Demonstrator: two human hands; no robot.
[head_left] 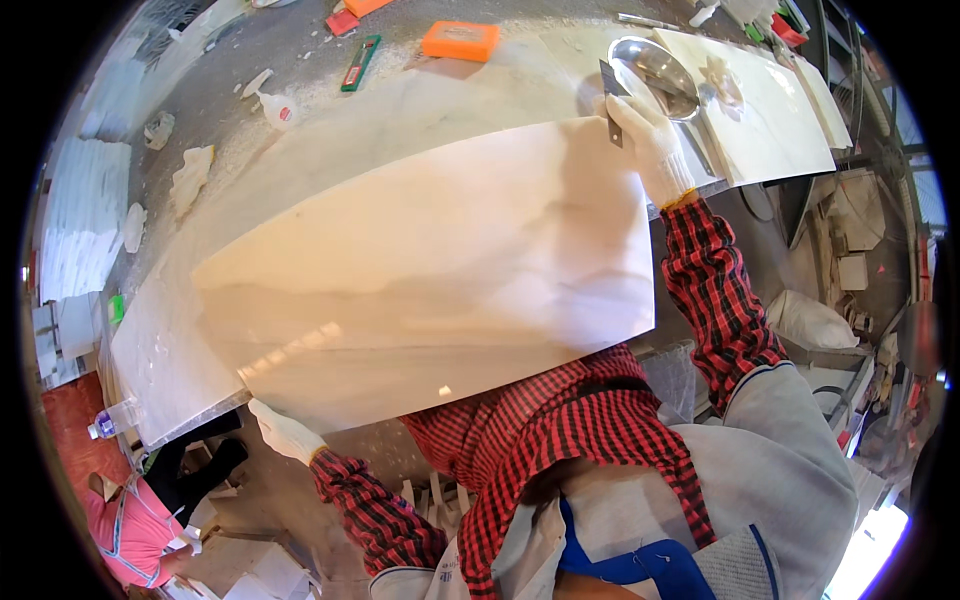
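Touching a broad, glossy cream slab, faintly grey-veined and curved along its far edge, overhanging the near side of the pale desk; meeting its near-left corner with the left grip, cannot tell how far closed; closing the right grip around a dark, holed strip by the far-right corner, near a silver bowl.

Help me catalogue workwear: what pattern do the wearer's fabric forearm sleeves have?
The fabric forearm sleeves are red-and-black checked, seen best in the head view.
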